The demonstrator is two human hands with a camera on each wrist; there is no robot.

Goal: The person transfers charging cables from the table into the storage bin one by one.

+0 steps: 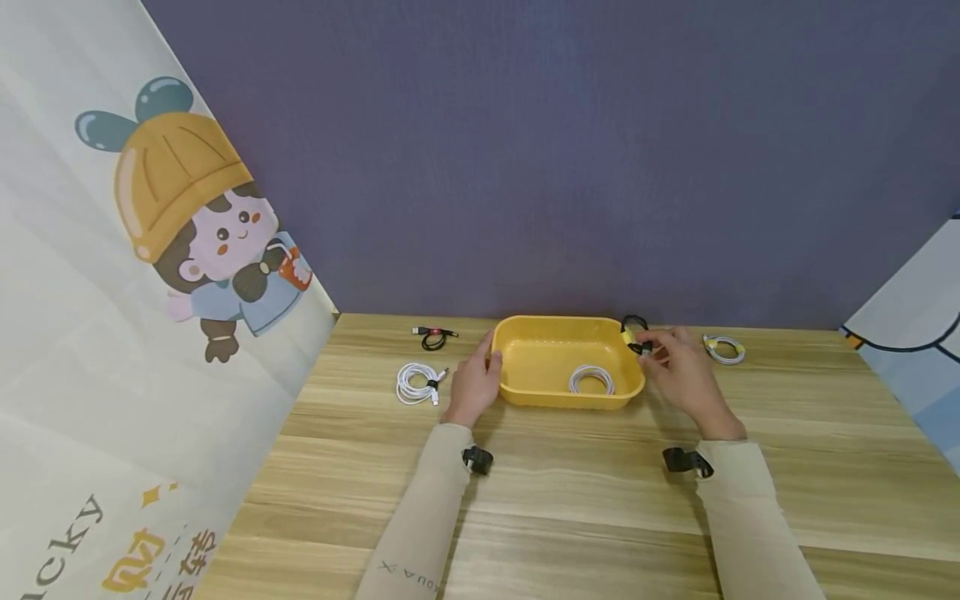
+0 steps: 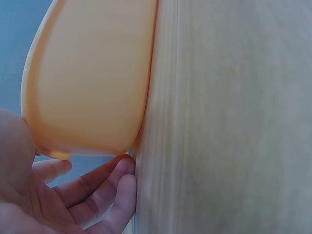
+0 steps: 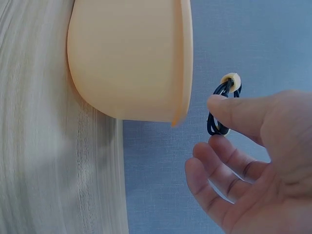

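A yellow plastic basket [image 1: 555, 402] stands on the wooden table, with a coiled white cable [image 1: 577, 382] inside near its front right. At the basket's left end my left hand [image 1: 476, 385] holds the rim, thumb on the near side and fingers around the outer end, as the left wrist view [image 2: 83, 195] also shows. My right hand [image 1: 684, 375] pinches a coiled black cable [image 1: 640, 347] with a yellow tie [image 1: 627, 337] between thumb and fingers. That cable hangs above the basket's right rim; in the right wrist view the black coil [image 3: 214, 124] is apart from the basket wall.
Left of the basket lie a small black cable [image 1: 434, 340] with a red tie and, nearer, a white cable coil [image 1: 414, 383] with a black tie. Another white cable [image 1: 726, 351] with yellow ties lies right of my right hand. A dark blue panel [image 1: 525, 167] rises behind the table.
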